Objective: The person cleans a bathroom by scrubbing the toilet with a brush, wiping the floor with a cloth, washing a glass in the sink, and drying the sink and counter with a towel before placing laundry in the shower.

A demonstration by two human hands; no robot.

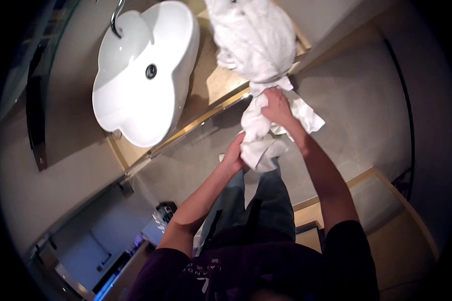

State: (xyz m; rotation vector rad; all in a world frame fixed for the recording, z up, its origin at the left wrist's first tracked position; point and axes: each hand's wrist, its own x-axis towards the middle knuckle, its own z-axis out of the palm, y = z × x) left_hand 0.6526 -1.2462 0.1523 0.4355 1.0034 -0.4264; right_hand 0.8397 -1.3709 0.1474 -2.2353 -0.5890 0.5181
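Observation:
A large white cloth bundle point(254, 41), its material loosely crumpled, rests on the stone countertop point(222, 84) to the right of the basin. From its near side a gathered length of white cloth point(255, 118) hangs over the counter's front edge. My right hand point(278, 107) grips this length just below the bundle. Lower down and to the left, my left hand point(234, 152) holds the same cloth, whose loose end point(263, 153) flares out beside it. Another white flap point(307, 114) spreads to the right of my right wrist. My fingertips are partly hidden in the folds.
A white lobed washbasin point(147, 101) stands on the counter, under a chrome faucet point(116, 22). A metal rail point(203, 123) runs along the counter's front. Grey floor point(339, 128) extends to the right. Wood-edged furniture point(395, 222) is at lower right.

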